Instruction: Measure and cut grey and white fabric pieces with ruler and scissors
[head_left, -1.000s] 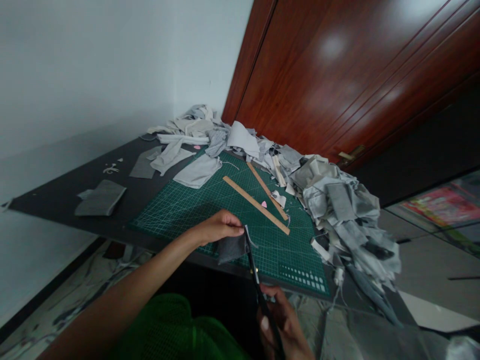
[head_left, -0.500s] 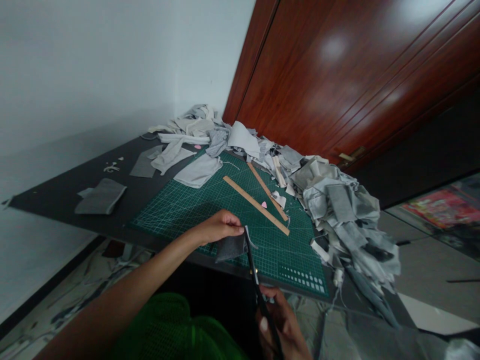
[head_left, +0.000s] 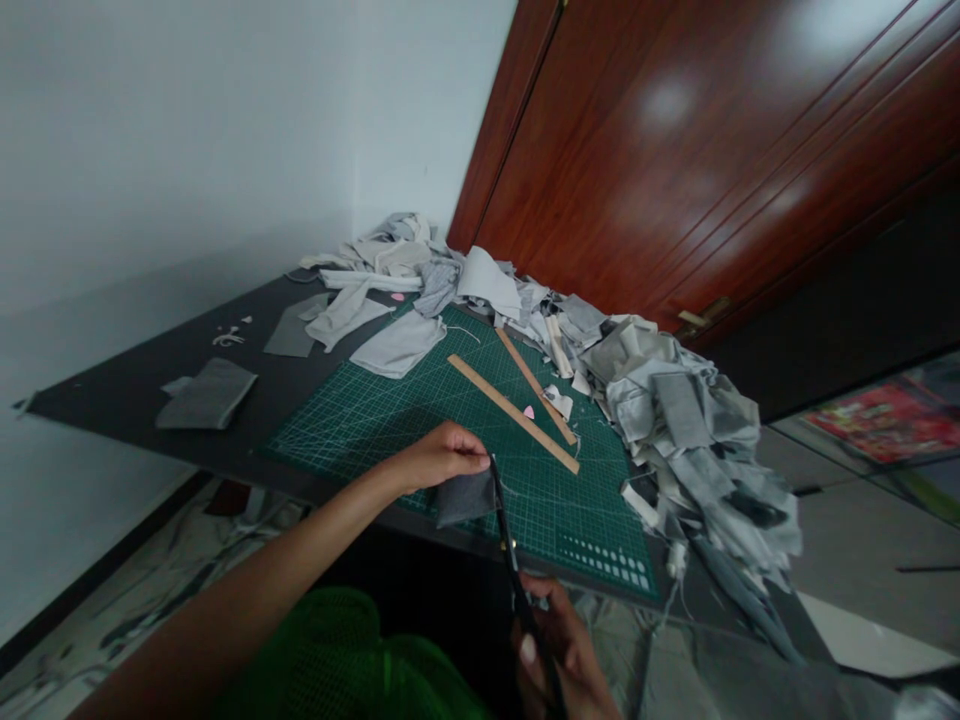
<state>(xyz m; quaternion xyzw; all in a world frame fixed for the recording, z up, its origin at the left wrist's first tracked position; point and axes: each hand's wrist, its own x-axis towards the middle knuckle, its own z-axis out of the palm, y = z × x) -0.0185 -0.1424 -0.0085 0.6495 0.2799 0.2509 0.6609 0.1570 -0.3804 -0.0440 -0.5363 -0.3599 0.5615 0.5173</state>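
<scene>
Between the thumb and fingers of my left hand [head_left: 447, 458] hangs a small dark grey piece of fabric [head_left: 463, 500], held by its upper edge over the near side of the mat. My right hand [head_left: 559, 645], lower down, is wrapped round the handles of black scissors [head_left: 511, 552]. The blades point up and away from me along the right edge of the fabric, their tips close to my left fingertips. From here the blades look closed together. A thin pale thread or sliver lies just right of them.
A green cutting mat [head_left: 337, 415] covers much of the dark table [head_left: 97, 385]. On it lie two wooden rulers [head_left: 517, 415] and pink chalk [head_left: 529, 412]. Grey fabric scraps [head_left: 675, 400] heap along the back and right. A folded grey piece [head_left: 210, 395] sits at left.
The scissor blades have come together along the fabric's right edge. The pale strip that stood out beside them no longer shows there. Both hands stay nearly in place.
</scene>
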